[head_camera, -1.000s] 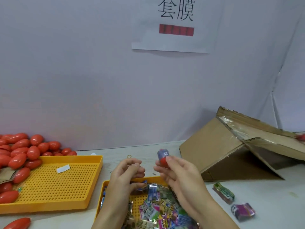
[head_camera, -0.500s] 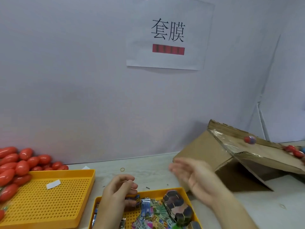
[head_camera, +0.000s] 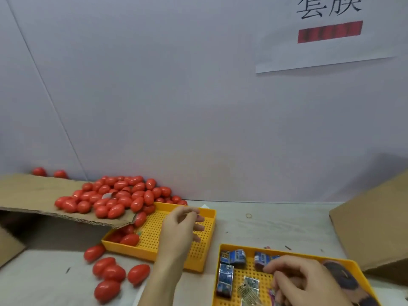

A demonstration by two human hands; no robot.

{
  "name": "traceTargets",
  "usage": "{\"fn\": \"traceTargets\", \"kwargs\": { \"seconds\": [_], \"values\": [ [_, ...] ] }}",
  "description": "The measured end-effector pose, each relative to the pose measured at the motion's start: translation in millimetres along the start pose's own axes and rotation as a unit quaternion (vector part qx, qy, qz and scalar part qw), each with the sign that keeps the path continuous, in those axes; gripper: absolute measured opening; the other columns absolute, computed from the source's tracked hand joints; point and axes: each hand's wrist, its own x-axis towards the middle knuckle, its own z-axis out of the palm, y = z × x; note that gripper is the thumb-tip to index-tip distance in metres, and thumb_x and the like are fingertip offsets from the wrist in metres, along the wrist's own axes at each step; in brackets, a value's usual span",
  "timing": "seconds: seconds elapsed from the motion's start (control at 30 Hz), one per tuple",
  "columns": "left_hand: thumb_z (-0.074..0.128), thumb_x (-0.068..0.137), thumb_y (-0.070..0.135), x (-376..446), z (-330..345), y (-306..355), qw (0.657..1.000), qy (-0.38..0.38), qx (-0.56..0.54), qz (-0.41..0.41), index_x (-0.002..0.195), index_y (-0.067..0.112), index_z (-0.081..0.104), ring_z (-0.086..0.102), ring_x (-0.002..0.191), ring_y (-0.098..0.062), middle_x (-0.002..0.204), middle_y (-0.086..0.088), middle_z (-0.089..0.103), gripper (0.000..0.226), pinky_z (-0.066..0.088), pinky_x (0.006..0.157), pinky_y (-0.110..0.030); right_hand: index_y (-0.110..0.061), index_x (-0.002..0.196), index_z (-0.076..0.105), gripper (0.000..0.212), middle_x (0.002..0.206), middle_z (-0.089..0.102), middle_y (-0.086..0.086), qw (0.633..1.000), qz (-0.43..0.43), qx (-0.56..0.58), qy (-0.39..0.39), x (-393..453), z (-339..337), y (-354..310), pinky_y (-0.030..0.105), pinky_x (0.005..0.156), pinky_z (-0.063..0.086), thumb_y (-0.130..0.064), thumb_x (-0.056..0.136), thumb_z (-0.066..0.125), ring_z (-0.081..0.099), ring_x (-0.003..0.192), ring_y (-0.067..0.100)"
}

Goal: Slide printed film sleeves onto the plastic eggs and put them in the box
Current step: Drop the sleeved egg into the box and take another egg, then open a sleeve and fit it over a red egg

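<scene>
Many red plastic eggs lie in a heap at the middle left of the frame, partly on a cardboard flap and partly spilling into a yellow perforated tray. A few more eggs rest on the pale surface in the lower left, just beside that tray.

The left hand hovers over the bare part of this tray, fingers loosely curled; its grip holds nothing that can be seen.

At the lower right a second yellow tray holds the printed film sleeves, mostly blue ones, lying flat near its left side. The right hand is low over this tray with its fingers bent down among the sleeves. Whether its grip has closed on a sleeve cannot be told, because the fingertips are hidden and blurred.

The cardboard box stands at the right edge of the frame, apart from both hands. A small rubber band lies on the surface between the trays and the wall. A white paper sign with black characters and a red bar hangs in the upper right.
</scene>
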Motion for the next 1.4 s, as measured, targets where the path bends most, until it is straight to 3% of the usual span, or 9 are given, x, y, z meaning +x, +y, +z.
{"fn": "traceTargets", "kwargs": {
  "seconds": [0.1, 0.2, 0.3, 0.4, 0.67, 0.87, 1.03, 1.17, 1.4],
  "values": [
    [0.053, 0.097, 0.004, 23, -33, -2, 0.994, 0.107, 0.018, -0.029, 0.093, 0.006, 0.068, 0.065, 0.073, -0.022, 0.087, -0.014, 0.071, 0.015, 0.051, 0.054, -0.03, -0.017, 0.077, 0.077, 0.021, 0.071, 0.073, 0.01, 1.0, -0.011, -0.017, -0.015, 3, 0, 1, 0.03, 0.064, 0.05, -0.006, 0.09, 0.065, 0.067, 0.063, 0.023],
    [0.061, 0.09, 0.006, 49, -52, -2, 0.959, 0.172, 0.219, 0.042, 0.091, 0.012, 0.065, 0.063, 0.087, -0.027, 0.092, -0.005, 0.067, 0.007, 0.053, 0.071, -0.04, -0.013, 0.077, 0.076, 0.02, 0.07, 0.073, 0.01, 0.999, -0.025, -0.01, -0.024, 6, -2, 0, 0.027, 0.063, 0.05, -0.001, 0.089, 0.065, 0.065, 0.061, 0.023],
    [0.062, 0.089, 0.015, 76, -67, 6, 0.848, 0.186, 0.481, 0.122, 0.103, 0.012, 0.055, 0.057, 0.098, -0.032, 0.108, -0.007, 0.054, 0.016, 0.044, 0.067, -0.039, -0.017, 0.079, 0.075, 0.022, 0.07, 0.073, 0.006, 0.998, -0.042, -0.025, -0.038, 6, -6, 2, 0.019, 0.062, 0.048, -0.001, 0.089, 0.066, 0.065, 0.061, 0.015],
    [0.06, 0.091, 0.026, 101, -80, 13, 0.772, 0.128, 0.619, 0.069, 0.129, 0.01, 0.045, 0.057, 0.113, -0.038, 0.129, -0.016, 0.049, 0.044, 0.049, 0.075, -0.043, -0.021, 0.079, 0.074, 0.024, 0.071, 0.074, 0.003, 0.996, -0.054, -0.06, -0.047, 7, -6, 4, 0.023, 0.071, 0.053, -0.003, 0.091, 0.065, 0.069, 0.069, 0.018],
    [0.067, 0.09, 0.026, 108, -81, 20, 0.749, 0.072, 0.656, 0.054, 0.123, 0.008, 0.053, 0.062, 0.106, -0.032, 0.12, -0.014, 0.059, 0.04, 0.044, 0.072, -0.032, -0.021, 0.077, 0.075, 0.024, 0.07, 0.073, 0.001, 0.998, -0.04, -0.055, -0.009, 3, -4, 0, 0.03, 0.069, 0.056, -0.004, 0.091, 0.064, 0.071, 0.069, 0.024],
    [0.062, 0.088, 0.014, 56, -52, 32, 0.836, 0.067, 0.508, 0.196, 0.091, 0.015, 0.056, 0.056, 0.079, -0.024, 0.091, -0.006, 0.055, 0.007, 0.038, 0.062, -0.03, -0.034, 0.076, 0.065, 0.028, 0.074, 0.067, -0.012, 0.977, -0.108, -0.146, 0.115, 3, -10, 0, 0.007, 0.059, 0.046, -0.013, 0.093, 0.059, 0.063, 0.07, 0.0],
    [0.053, 0.095, 0.008, -2, 7, 23, 0.996, -0.016, 0.08, 0.022, 0.094, 0.01, 0.063, 0.065, 0.062, -0.02, 0.083, -0.011, 0.066, 0.01, 0.053, 0.05, -0.03, -0.038, 0.08, 0.061, 0.031, 0.085, 0.062, -0.018, 0.959, -0.166, -0.207, 0.098, -1, -11, -4, 0.003, 0.072, 0.041, -0.01, 0.094, 0.057, 0.058, 0.082, -0.004],
    [0.051, 0.093, 0.004, -43, 45, 4, 0.977, -0.06, -0.183, -0.096, 0.093, 0.001, 0.06, 0.059, 0.054, -0.018, 0.074, -0.011, 0.07, 0.009, 0.04, 0.043, -0.023, -0.042, 0.081, 0.061, 0.032, 0.09, 0.063, -0.018, 0.957, -0.184, -0.215, 0.067, -2, -13, -1, 0.007, 0.075, 0.043, -0.012, 0.093, 0.059, 0.054, 0.092, -0.009],
    [0.069, 0.089, 0.009, -50, 53, -12, 0.981, -0.101, -0.163, -0.024, 0.098, 0.006, 0.059, 0.054, 0.055, -0.02, 0.067, -0.007, 0.059, 0.014, 0.044, 0.047, -0.026, -0.041, 0.082, 0.068, 0.023, 0.081, 0.065, -0.018, 0.945, -0.211, -0.25, 0.012, -2, -7, 1, 0.009, 0.068, 0.045, -0.019, 0.089, 0.065, 0.057, 0.089, -0.006]
  ]
}}
